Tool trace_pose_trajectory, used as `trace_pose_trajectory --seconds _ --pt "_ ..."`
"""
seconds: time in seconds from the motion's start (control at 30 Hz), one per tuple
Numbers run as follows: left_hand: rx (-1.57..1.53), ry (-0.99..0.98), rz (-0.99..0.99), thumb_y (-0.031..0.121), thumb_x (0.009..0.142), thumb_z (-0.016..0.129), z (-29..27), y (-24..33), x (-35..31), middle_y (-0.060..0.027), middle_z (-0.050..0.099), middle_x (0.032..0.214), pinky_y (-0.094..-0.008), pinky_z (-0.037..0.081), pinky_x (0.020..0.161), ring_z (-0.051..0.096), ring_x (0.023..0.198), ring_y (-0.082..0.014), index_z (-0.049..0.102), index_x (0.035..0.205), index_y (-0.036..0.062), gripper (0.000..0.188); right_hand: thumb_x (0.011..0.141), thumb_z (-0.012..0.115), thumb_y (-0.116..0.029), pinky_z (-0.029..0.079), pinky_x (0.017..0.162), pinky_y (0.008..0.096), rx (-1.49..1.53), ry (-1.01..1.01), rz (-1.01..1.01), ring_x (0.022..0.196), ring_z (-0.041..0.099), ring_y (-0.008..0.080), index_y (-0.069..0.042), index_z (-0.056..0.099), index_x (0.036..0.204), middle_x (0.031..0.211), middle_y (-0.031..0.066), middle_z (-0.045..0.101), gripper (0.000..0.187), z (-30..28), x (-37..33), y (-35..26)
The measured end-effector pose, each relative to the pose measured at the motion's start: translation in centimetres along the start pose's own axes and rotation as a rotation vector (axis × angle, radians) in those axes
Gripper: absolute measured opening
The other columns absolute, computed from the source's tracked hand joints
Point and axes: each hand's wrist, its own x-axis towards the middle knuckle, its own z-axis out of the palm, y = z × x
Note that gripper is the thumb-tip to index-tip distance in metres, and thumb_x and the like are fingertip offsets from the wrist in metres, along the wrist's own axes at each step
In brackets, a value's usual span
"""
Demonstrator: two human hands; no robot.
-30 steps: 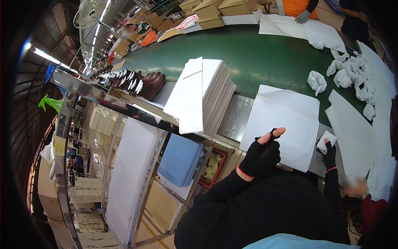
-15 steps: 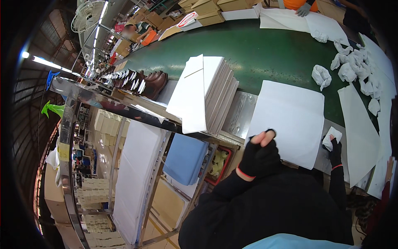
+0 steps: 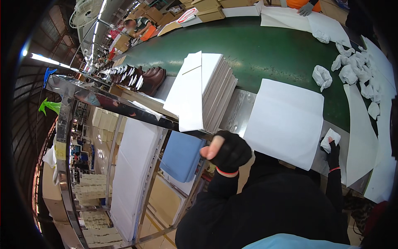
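Note:
My right hand [image 3: 334, 154], in a black fingerless glove, grips a crumpled wad of white paper [image 3: 331, 140] at the right of the bench. My left hand [image 3: 229, 152], gloved alike, hangs in the air with its fingers curled in and the thumb pointing left; nothing shows in it. Between the two hands, a large white sheet [image 3: 286, 122] lies on the near edge of the bench. Beyond my left hand a tall stack of flat white sheets or cards [image 3: 199, 93] stands at the metal bench edge, a loose narrow piece on its top.
A green belt [image 3: 257, 54] runs behind. Crumpled paper balls [image 3: 356, 68] and large white sheets [image 3: 361, 137] lie on the right. Brown shoes [image 3: 152, 79] line the far left. Below left, a rack holds a blue stack [image 3: 182, 155] and white boards [image 3: 134, 166]. A co-worker's gloved hand [image 3: 306, 9] is across the belt.
My left hand has moved left and down, off the large white sheet toward the blue stack. My right hand keeps its hold on the paper wad. The view has shifted slightly.

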Motion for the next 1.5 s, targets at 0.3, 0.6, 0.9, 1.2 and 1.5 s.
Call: trace_pose_trajectory --seconds 0.3,0.6,0.9,1.2,1.5 --pt "-0.038 0.294 0.240 0.041 0.091 0.059 1.0 1.2 0.4 0.0086 0.041 0.046 -0.0175 0.029 0.036 0.036 0.035 -0.0019 -0.015 0.148 0.0272 0.095 0.085 0.067 -0.034 0.053 0.071 0.0309 0.058 0.024 0.006 0.082 0.064 0.0180 0.000 0.057 0.111 0.093 0.0072 0.063 0.044 -0.1 0.4 0.7" --pt "0.047 0.320 0.225 0.044 0.092 0.057 1.3 1.3 0.3 0.0081 0.040 0.045 -0.0181 0.027 0.036 0.034 0.034 -0.0025 -0.012 0.149 0.0250 0.092 0.084 0.068 -0.031 0.051 0.076 0.0309 0.037 0.014 0.029 0.087 0.064 0.0179 0.002 0.057 0.112 0.098 0.0079 0.063 0.045 0.1 0.0 0.2" --pt "0.006 0.288 0.181 0.037 0.093 0.057 1.1 1.2 -0.2 0.0056 0.039 0.047 -0.0181 0.032 0.036 0.034 0.035 -0.0033 -0.005 0.150 0.0236 0.086 0.085 0.067 -0.029 0.051 0.076 0.0311 0.071 -0.009 0.031 0.088 0.064 0.0179 0.001 0.058 0.111 0.098 0.0075 0.063 0.040 -0.1 0.5 0.6" --pt "0.031 0.358 0.208 0.051 0.092 0.051 1.3 0.8 -0.4 0.0065 0.035 0.048 -0.0218 0.023 0.036 0.031 0.034 -0.0038 -0.009 0.150 0.0248 0.087 0.085 0.068 -0.030 0.052 0.074 0.0308 0.060 -0.020 0.019 0.085 0.064 0.0184 0.001 0.057 0.111 0.096 0.0070 0.063 0.042 0.0 0.5 0.4" --pt "0.065 0.312 0.210 0.056 0.092 0.046 0.6 0.7 -1.2 0.0063 0.034 0.047 -0.0229 0.023 0.037 0.030 0.035 -0.0044 0.005 0.151 0.0251 0.078 0.084 0.068 -0.031 0.051 0.076 0.0312 0.034 0.002 0.021 0.087 0.063 0.0181 0.001 0.057 0.112 0.097 0.0070 0.062 0.044 0.0 0.3 0.3"
